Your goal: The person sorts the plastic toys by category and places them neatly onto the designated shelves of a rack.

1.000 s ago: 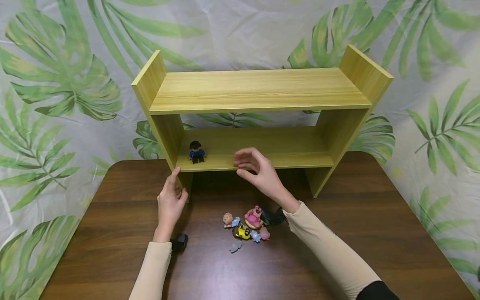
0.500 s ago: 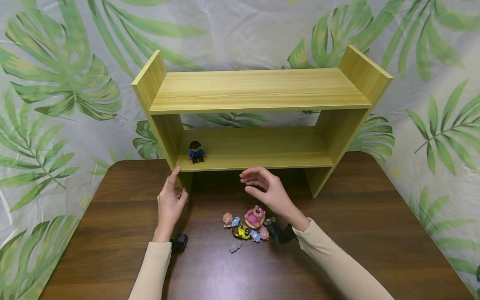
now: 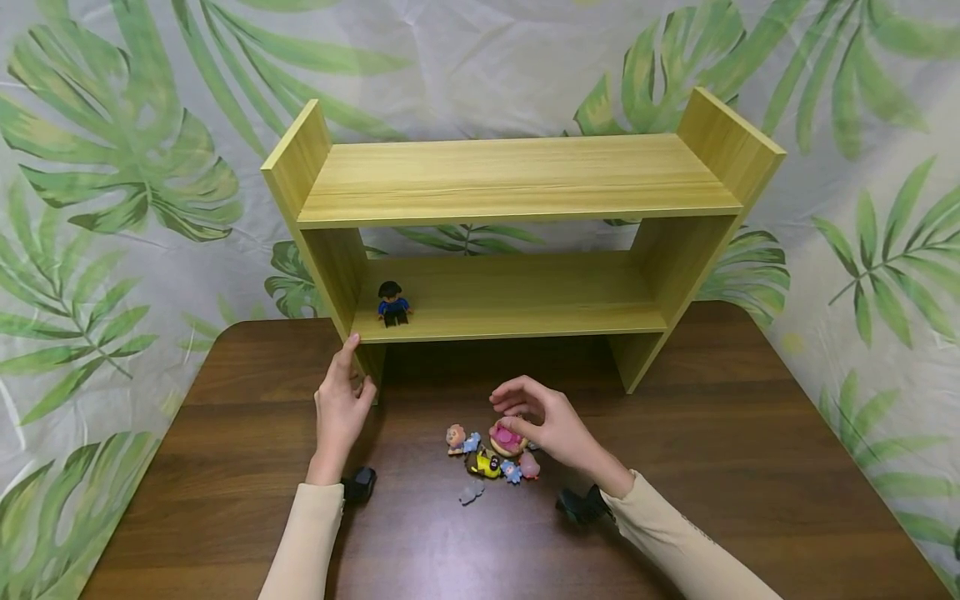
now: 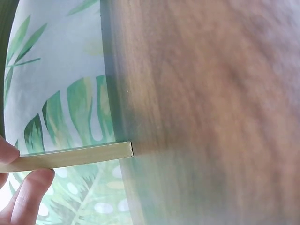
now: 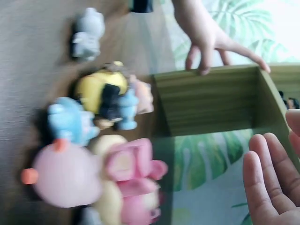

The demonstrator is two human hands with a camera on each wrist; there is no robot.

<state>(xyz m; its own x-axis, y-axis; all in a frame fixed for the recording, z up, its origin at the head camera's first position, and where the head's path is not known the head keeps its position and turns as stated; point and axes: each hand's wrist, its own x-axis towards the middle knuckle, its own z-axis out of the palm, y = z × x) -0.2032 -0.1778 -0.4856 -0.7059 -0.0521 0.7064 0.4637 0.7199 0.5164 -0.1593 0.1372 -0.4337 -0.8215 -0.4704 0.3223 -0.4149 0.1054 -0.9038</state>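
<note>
My left hand (image 3: pixel 343 408) grips the front edge of the left side panel of the wooden shelf (image 3: pixel 517 179); in the left wrist view fingers (image 4: pixel 33 194) lie on both sides of that panel. Over the small toys hovers my right hand (image 3: pixel 551 425), fingers loosely bent and holding nothing. It partly covers a pink bear figure (image 3: pixel 507 437) in the head view. Close by lie a yellow-and-black figure (image 3: pixel 487 464), a small blue figure (image 3: pixel 512 472), a pink round toy (image 5: pixel 68 176), an orange-haired figure (image 3: pixel 455 438) and a grey figure (image 3: pixel 471 492).
On the middle board, at its left end, stands a toy figure (image 3: pixel 392 304) in a blue top and black cap. The shelf rests on a dark wooden table (image 3: pixel 225 500). Behind hangs a leaf-patterned cloth (image 3: pixel 487 67). Black wrist devices (image 3: pixel 360 485) sit at both wrists.
My right hand has come down and back from the middle board's front edge to above the toys. The left hand keeps its place on the side panel.
</note>
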